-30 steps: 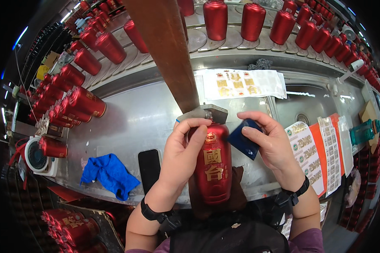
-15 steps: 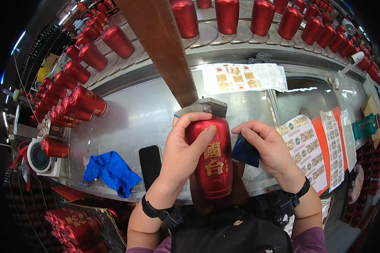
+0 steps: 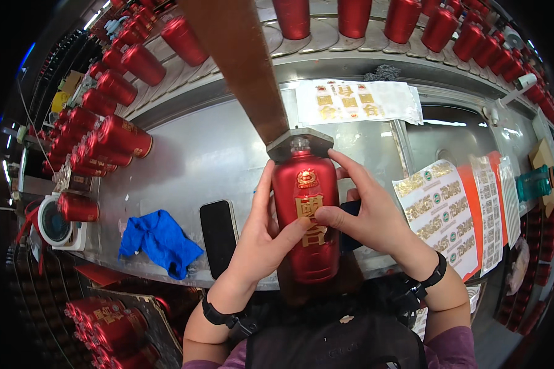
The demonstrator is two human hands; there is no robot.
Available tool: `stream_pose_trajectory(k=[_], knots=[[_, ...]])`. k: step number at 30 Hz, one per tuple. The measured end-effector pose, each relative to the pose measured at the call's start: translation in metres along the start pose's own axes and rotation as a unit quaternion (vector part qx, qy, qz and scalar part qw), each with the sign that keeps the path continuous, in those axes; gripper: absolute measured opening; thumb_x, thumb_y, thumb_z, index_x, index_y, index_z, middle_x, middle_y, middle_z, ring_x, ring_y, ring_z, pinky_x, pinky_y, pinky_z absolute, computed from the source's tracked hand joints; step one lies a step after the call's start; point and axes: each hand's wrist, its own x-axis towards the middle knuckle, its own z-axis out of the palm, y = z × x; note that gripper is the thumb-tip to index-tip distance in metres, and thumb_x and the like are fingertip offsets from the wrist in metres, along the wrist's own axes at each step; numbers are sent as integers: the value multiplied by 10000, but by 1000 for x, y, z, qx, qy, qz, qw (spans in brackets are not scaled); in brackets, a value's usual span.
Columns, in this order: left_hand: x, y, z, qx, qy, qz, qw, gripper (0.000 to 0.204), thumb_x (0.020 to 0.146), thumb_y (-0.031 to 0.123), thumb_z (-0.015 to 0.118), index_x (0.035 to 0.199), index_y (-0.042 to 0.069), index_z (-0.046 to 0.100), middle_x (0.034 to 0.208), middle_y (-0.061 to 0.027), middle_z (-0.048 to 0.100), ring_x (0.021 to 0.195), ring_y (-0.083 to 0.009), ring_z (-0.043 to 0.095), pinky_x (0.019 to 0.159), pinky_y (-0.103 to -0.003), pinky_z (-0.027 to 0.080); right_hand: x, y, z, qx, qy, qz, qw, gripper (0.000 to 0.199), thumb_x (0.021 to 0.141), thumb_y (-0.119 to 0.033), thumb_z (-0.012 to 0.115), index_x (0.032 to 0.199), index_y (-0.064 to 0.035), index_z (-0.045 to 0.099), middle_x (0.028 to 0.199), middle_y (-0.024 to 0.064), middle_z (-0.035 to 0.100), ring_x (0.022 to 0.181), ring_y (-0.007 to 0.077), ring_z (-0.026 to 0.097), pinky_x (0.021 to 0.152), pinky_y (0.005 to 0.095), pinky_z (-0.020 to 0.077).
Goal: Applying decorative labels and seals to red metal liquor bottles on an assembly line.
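Two hands clasp one red bottle (image 3: 306, 221), lying neck-away over near edge of steel bench (image 3: 209, 154). Left hand (image 3: 261, 243) wrapped round bottle's left side, thumb on gold front label. Right hand (image 3: 369, 215) grips right side, thumb pressing label, dark blue cloth (image 3: 349, 230) tucked under palm. Bottle contents not visible. Many more red bottles (image 3: 114, 132) lie in rows at left. Blue rag (image 3: 160, 241), black phone (image 3: 218, 229), label sheets (image 3: 440, 209) on bench.
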Motion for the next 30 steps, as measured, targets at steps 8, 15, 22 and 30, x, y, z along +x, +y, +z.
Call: stream_pose_trajectory(k=[8, 15, 22, 30], knots=[[0, -1, 0, -2, -4, -1, 1000, 932, 927, -49, 619, 1596, 61, -21, 1547, -181, 332, 1371, -216, 434, 1114, -372, 389, 2, 5, 7, 225, -78, 130, 962, 900, 831, -393, 808, 1513, -21, 354, 1316, 199, 579, 1159, 257, 594, 960, 371, 487], [4, -1, -2, -14, 17, -3, 1000, 832, 967, 39, 624, 1583, 29, 65, 1462, -184, 448, 1307, -202, 497, 1075, -350, 427, 4, -2, 5, 271, -80, 153, 947, 829, 881, -335, 775, 1517, -19, 348, 1347, 190, 555, 1164, 239, 583, 955, 345, 491], [11, -1, 1, -15, 54, 1, 998, 642, 1015, 131, 587, 1518, -31, 222, 1294, -156, 607, 1179, -162, 585, 1008, -313, 470, 7, -4, 4, 278, -84, 159, 944, 774, 916, -313, 742, 1510, -3, 354, 1335, 165, 567, 1124, 189, 596, 929, 317, 500], [-2, -12, -6, -44, 29, 2, 999, 772, 1016, 97, 570, 1584, 10, 55, 1461, -181, 470, 1309, -193, 498, 1087, -337, 406, -9, 8, 4, 300, -75, 147, 940, 790, 920, -257, 736, 1541, -21, 307, 1271, 140, 597, 928, 117, 634, 799, 266, 527]])
